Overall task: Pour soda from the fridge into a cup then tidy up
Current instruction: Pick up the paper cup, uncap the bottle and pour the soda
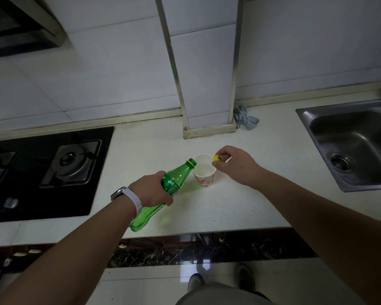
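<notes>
My left hand (151, 188) grips a green soda bottle (176, 178) around its label. The bottle is uncapped and tilted, its mouth over the rim of a white paper cup (205, 175) with red print. The cup stands upright on the white counter (240, 205) and holds some pale liquid. My right hand (235, 165) is at the cup's right rim; it pinches the yellow cap (217, 158) between its fingertips, with the thumb against the cup's edge.
A black gas hob (48, 172) fills the counter's left side. A steel sink (356, 146) is set in at the right. A grey rag (245, 117) lies by the tiled column (207, 84) at the back. My feet show on the floor below.
</notes>
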Available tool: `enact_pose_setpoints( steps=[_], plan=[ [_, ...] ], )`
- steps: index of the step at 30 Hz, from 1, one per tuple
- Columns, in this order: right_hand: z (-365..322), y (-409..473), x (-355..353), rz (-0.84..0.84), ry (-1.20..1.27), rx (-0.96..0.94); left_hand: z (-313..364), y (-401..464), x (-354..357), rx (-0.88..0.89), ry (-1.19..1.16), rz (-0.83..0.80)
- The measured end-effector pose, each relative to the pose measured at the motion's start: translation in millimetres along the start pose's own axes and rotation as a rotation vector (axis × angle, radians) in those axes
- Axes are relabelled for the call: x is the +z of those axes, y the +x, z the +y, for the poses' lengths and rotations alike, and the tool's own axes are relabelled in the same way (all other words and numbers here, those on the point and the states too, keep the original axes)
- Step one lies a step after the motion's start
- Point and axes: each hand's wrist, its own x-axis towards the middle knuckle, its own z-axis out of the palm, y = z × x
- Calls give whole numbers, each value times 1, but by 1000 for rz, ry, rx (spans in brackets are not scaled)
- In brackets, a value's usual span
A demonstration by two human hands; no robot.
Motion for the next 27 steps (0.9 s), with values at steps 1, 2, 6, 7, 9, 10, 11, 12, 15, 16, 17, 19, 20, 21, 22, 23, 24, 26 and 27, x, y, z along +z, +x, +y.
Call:
enact_pose_setpoints(
  steps=[1, 2, 6, 7, 9, 10, 11, 12, 15, 16, 17, 19, 20, 21, 22, 23, 24, 26, 27],
  plan=[
    [-1, 0, 0, -2, -1, 1, 0, 0, 0, 0, -7, 3],
    [-1, 0, 0, -4, -1, 3, 0, 0, 0, 0, -14, 6],
    [-2, 0, 0, -4, -7, 5, 0, 0, -1, 12, -55, 22],
    [-3, 0, 0, -4, -10, 7, 0, 0, -1, 16, -70, 29],
    [-4, -1, -2, -3, -9, 11, 1, 0, -2, 26, -109, 44],
    [-5, -1, -2, -1, -9, 11, 1, 0, -2, 34, -129, 52],
    [-6, 0, -3, -1, -12, 12, 1, 0, -3, 43, -148, 59],
    [-7, 0, -3, -1, -15, 13, 2, 0, -3, 51, -166, 65],
    [-9, 0, -5, 1, -5, 12, 3, -2, -4, 69, -212, 84],
    [-10, 0, -6, 5, -2, 7, 3, -2, -4, 75, -223, 92],
    [-12, 0, -7, 8, 0, 1, 2, -2, -3, 81, -233, 101],
    [-16, 0, -10, 10, 6, -8, 2, -3, -2, 93, -261, 123],
    [-19, 0, -11, 10, 10, -13, 2, -3, -1, 98, -281, 135],
    [-22, 0, -12, 12, 11, -21, 2, -3, -1, 104, -304, 149],
    [-25, 1, -13, 17, 10, -34, 2, -2, -1, 110, -328, 164],
    [-28, 1, -14, 23, 10, -45, 2, -2, -2, 116, -351, 178],
    [-31, 2, -16, 29, 15, -56, 3, -2, -2, 124, -373, 192],
    [-39, 3, -19, 38, 28, -74, 4, -2, -2, 142, -416, 217],
    [-43, 4, -21, 42, 27, -87, 4, -2, -2, 150, -438, 229]
  ],
)
